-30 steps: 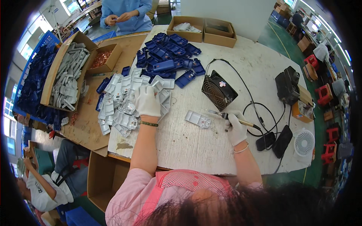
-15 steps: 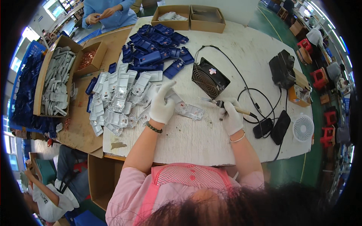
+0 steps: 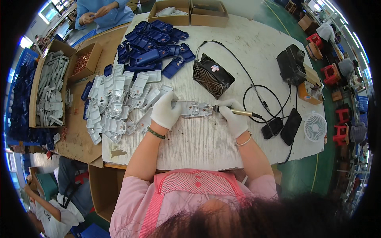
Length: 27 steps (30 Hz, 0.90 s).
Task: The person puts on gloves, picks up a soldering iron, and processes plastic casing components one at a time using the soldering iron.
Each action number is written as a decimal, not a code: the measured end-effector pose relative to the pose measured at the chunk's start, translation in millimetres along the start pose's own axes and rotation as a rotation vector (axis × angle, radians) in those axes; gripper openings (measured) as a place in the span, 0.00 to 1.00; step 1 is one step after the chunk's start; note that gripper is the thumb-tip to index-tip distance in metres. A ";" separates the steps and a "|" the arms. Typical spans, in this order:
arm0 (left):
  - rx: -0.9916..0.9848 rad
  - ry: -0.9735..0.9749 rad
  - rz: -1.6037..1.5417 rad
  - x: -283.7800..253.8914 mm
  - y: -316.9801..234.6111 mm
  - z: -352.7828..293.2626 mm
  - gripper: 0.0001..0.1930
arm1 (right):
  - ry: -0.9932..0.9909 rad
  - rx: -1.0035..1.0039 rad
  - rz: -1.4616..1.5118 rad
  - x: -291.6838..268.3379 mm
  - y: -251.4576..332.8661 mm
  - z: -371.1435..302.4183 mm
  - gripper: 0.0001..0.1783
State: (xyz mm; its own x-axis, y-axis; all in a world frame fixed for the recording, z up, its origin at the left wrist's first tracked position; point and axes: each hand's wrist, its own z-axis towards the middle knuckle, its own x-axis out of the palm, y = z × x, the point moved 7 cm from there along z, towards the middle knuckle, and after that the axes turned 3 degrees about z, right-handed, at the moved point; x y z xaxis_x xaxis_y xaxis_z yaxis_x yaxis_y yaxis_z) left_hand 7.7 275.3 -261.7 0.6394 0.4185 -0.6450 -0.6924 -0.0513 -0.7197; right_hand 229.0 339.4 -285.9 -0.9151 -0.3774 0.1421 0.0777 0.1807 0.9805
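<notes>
L fingers (image 3: 170, 96) hold grey casing (image 3: 186, 109), R fingers (image 3: 226, 108) w/ soldering iron (image 3: 241, 112)

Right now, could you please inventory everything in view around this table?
Casings: many, grey, left
Darker casings: many, blue, back
Bits: many, copper, left
Held casing: one, grey, centre
Pen tool: one, gold, centre
Square fan: one, black, centre
Round fan: one, white, right
Boxy device: one, black, right
Flat blocks: two, black, right
Cables: several, black, right
Cartons: several, brown, around
Crate: one, blue, left
Co-workers: several, blue/white tops, left
Left grip: one, white-gloved, on held casing
Right grip: one, white-gloved, on pen tool
</notes>
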 end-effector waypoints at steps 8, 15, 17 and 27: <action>-0.028 0.034 -0.031 3.2 5.8 0.6 0.04 | 0.049 0.013 -0.054 5.4 3.3 1.2 0.06; -0.014 0.035 -0.033 2.9 5.4 1.0 0.04 | 0.054 0.004 -0.049 5.4 2.9 1.1 0.06; -0.029 0.054 -0.026 4.5 6.3 1.5 0.04 | 0.035 0.009 -0.087 4.5 2.9 1.0 0.06; 0.038 0.026 -0.027 1.6 -0.4 1.6 0.04 | 0.084 0.009 0.022 5.6 0.9 0.1 0.07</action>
State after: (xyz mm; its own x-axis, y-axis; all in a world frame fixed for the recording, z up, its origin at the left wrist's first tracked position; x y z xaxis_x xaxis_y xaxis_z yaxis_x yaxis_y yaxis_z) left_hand 8.5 277.5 -262.1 0.6657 0.3959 -0.6325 -0.6869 -0.0059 -0.7267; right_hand 224.0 337.6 -284.2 -0.8768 -0.4481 0.1746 0.0934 0.1973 0.9759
